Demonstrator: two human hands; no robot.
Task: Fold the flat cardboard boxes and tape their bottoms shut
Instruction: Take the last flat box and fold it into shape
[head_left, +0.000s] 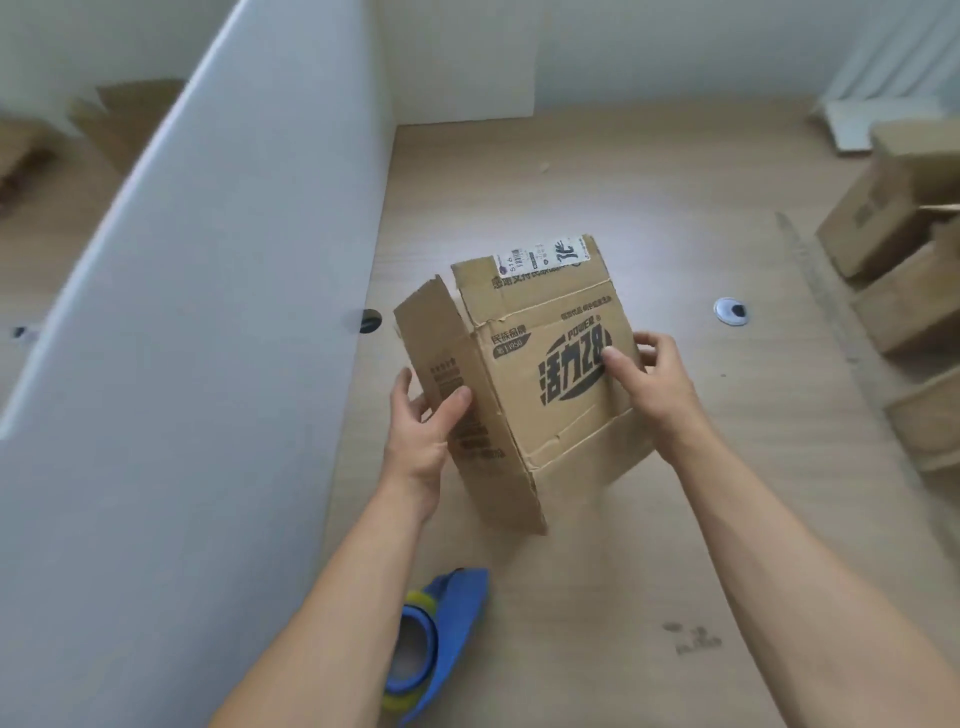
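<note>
A brown cardboard box (540, 395) with black printed characters and a white shipping label is held tilted above the wooden desk, partly opened into shape. My left hand (423, 431) grips its left side panel, thumb on the outside and fingers behind. My right hand (647, 387) holds the right edge, thumb pressed on the printed front face and fingers curled round the back. A blue tape dispenser (441, 634) with a roll of tape lies on the desk near my left forearm.
A white partition (182, 312) runs along the left side of the wooden desk (623, 597). Several cardboard boxes (904, 291) are stacked at the right edge. A round cable grommet (731, 312) sits in the desk behind the box.
</note>
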